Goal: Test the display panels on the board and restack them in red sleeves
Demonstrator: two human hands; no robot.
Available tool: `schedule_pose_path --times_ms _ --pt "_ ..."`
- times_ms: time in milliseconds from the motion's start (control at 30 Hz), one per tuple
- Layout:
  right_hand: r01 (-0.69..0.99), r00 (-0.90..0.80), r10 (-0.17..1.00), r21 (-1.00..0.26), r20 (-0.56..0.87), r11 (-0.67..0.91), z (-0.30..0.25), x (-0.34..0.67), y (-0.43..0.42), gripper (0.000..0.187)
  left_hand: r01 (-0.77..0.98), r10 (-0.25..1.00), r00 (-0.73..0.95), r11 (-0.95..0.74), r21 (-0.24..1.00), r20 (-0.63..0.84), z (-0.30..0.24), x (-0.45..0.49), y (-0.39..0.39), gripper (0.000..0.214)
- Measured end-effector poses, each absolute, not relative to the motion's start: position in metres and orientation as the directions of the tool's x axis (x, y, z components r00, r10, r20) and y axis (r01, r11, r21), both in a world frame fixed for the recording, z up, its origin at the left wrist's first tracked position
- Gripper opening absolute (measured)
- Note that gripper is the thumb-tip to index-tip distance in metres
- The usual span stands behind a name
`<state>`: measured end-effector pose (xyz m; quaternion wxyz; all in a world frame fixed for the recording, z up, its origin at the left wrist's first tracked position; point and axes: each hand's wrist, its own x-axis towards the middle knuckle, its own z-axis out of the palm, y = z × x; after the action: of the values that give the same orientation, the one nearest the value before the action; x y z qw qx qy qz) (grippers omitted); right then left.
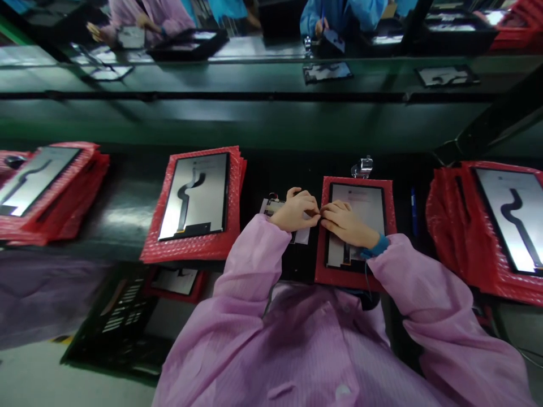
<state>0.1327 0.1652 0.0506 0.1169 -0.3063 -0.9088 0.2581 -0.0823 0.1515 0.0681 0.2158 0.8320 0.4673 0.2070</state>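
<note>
Left hand point(298, 211) and right hand point(348, 226), half-curled, meet at the panel point(368, 202), hold unclear. Seemingly edge work, next needing steadiness.

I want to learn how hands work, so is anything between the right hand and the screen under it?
Nothing visible: the right hand lies over the screen, its fingers near the screen's left edge.

Between the side edges of the red pad point(339, 277), the right hand point(350, 227) is covering the middle of the panel point(370, 200). Meeting fingertips point(314, 219) are hiding anything between them. The left hand point(298, 211) is obscuring part of a pale flat piece point(302, 236). Beyond the back edge of the bench point(271, 164), a co-worker's hand point(147, 22) is blurring; the picture's right edge is cutting off another panel point(531, 198).
</note>
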Motion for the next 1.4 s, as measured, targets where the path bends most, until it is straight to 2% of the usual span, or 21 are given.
schedule_pose_path --times_ms 67,133,233,300,433,533,767,967,1033,1133,1200,1267,1400 --pt "0.434 -0.77 0.621 -0.592 0.147 0.678 0.055 0.137 0.166 0.043 0.7 0.888 0.413 -0.452 0.553 0.203 0.073 -0.085 0.149 0.012" --pt "0.396 -0.702 0.657 -0.617 0.274 0.68 0.063 0.148 0.161 0.043 0.72 0.912 0.236 -0.396 0.57 0.335 0.078 -0.091 0.138 0.018" --pt "0.5 -0.499 0.772 -0.597 0.393 0.627 0.076 0.176 0.141 0.035 0.771 0.849 -0.121 -0.246 0.587 0.515 0.076 -0.098 0.103 0.027" --pt "0.607 -0.335 0.856 -0.605 0.394 0.516 0.081 0.199 0.118 0.03 0.82 0.811 -0.201 -0.168 0.547 0.55 0.066 -0.098 0.073 0.026" --pt "0.689 -0.017 0.964 -0.696 0.266 0.204 0.072 0.236 0.067 0.03 0.904 0.884 -0.063 -0.145 0.402 0.463 0.033 -0.089 0.032 0.026" --pt "0.694 0.098 0.975 -0.716 0.198 0.076 0.057 0.248 0.042 0.03 0.924 0.93 -0.015 -0.127 0.361 0.367 0.018 -0.082 0.025 0.034" --pt "0.739 0.083 0.977 -0.67 0.194 0.07 0.041 0.249 0.023 0.035 0.936 0.955 -0.013 -0.092 0.338 0.296 0.021 -0.079 0.028 0.04" --pt "0.797 0.018 0.967 -0.588 0.254 0.14 0.036 0.241 0.021 0.037 0.944 0.941 -0.01 -0.102 0.313 0.338 0.02 -0.081 0.027 0.038" --pt "0.813 -0.002 0.964 -0.56 0.266 0.157 0.035 0.237 0.021 0.04 0.925 0.912 -0.005 -0.151 0.348 0.409 0.02 -0.072 0.022 0.036" --pt "0.819 0.01 0.966 -0.556 0.26 0.141 0.031 0.23 0.018 0.044 0.831 0.881 0.091 -0.324 0.452 0.465 0.021 -0.046 0.011 0.038" --pt "0.806 0.055 0.971 -0.585 0.235 0.096 0.028 0.227 0.017 0.047 0.765 0.891 0.179 -0.393 0.511 0.417 0.02 -0.026 0.004 0.04" --pt "0.759 0.119 0.976 -0.65 0.183 0.03 0.028 0.227 0.016 0.05 0.756 0.911 0.204 -0.38 0.533 0.359 0.018 -0.01 0.0 0.04" --pt "0.511 0.2 0.977 -0.859 0.075 -0.039 0.043 0.228 0.015 0.045 0.76 0.931 0.172 -0.334 0.557 0.323 0.023 -0.004 0.002 0.039"
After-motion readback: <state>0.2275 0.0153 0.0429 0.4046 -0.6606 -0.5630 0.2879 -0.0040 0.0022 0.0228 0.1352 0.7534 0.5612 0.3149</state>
